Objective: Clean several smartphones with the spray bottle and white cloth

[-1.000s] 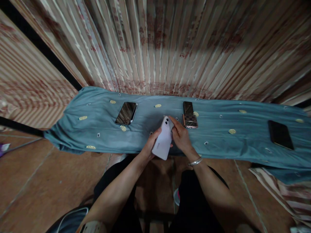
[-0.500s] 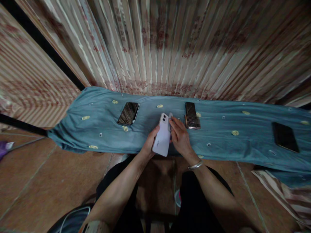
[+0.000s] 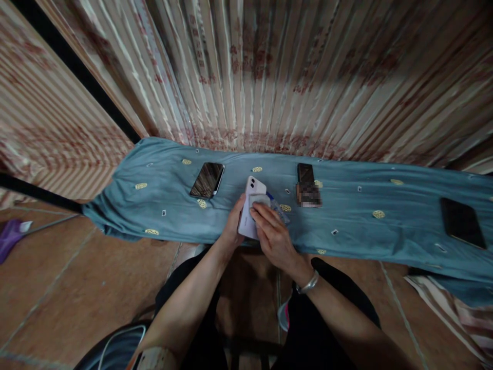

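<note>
My left hand [image 3: 233,222] is closed around the left edge of a pale lilac smartphone [image 3: 246,226], its back with two camera lenses facing up. Pressed flat on the phone's back is a small pale cloth [image 3: 259,198], held under the fingers of my right hand [image 3: 274,235]. Those fingers hide part of the cloth and the phone's lower right side. Just beyond my right hand, a clear-and-blue plastic packet [image 3: 280,209] shows in part.
A dark smartphone [image 3: 207,180] lies to the left on the blue patterned cloth cover [image 3: 346,231]. Right of centre is a dark object [image 3: 306,174], partly blurred out. A black phone-like slab [image 3: 462,222] rests far right. A pleated curtain [image 3: 262,77] hangs behind.
My right hand has moved left from the phone's right edge onto its back, with the pale cloth now spread there. The phone has shifted slightly left, and the plastic packet has come into sight.
</note>
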A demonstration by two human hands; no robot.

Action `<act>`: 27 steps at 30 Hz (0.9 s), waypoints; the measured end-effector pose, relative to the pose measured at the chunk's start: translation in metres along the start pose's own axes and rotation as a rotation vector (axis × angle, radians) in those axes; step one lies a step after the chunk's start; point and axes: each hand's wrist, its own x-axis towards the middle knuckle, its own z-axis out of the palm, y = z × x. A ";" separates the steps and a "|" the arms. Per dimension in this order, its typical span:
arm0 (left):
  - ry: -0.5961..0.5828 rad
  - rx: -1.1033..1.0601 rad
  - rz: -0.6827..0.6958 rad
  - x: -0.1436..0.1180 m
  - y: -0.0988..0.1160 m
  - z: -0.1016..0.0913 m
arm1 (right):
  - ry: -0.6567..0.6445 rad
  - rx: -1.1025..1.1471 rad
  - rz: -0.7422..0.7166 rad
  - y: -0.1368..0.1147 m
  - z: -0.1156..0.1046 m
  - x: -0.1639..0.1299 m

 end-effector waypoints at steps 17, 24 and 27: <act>0.028 0.034 -0.087 -0.002 -0.009 0.009 | -0.014 0.069 0.096 0.006 -0.004 0.007; 0.002 0.064 -0.216 0.007 -0.005 -0.011 | 0.001 0.149 -0.006 -0.029 0.000 0.006; -0.012 0.053 -0.247 0.009 -0.005 -0.017 | 0.024 0.090 -0.073 -0.032 0.001 0.006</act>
